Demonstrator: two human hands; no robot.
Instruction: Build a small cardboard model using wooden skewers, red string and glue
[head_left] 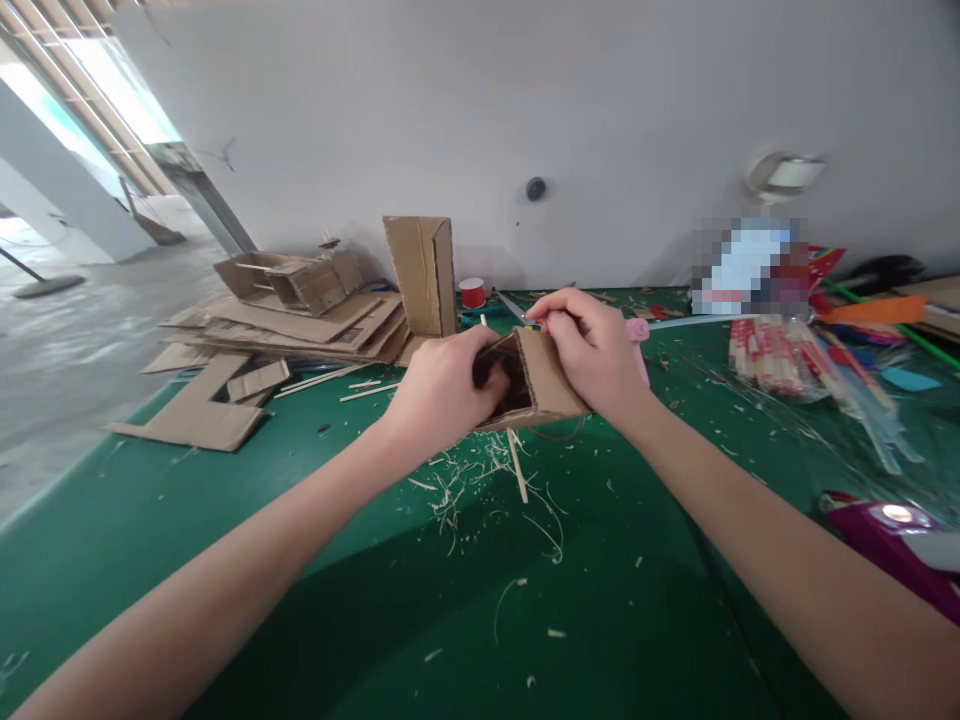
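Note:
A small open-ended cardboard box [551,375] is held up over the green table, its open end turned toward the left. My left hand [454,380] grips the box at that end, with some fingers reaching inside it. My right hand [592,345] is closed over the box's far right side, fingers bent and thumb pressed down. Close to its fingertips shows a pointed metal blade [511,306] with red and yellow bits; whether the hand touches it I cannot tell. A thin wooden stick [517,468] sticks out below the box.
Wood shavings litter the green table [300,560]. At left lie stacked cardboard sheets [322,325] and a cardboard structure [292,280]. An upright cardboard piece [420,275] and red spool [472,293] stand behind. To the right are a pink glue gun [638,335], bagged sticks [772,355] and a purple object [892,540].

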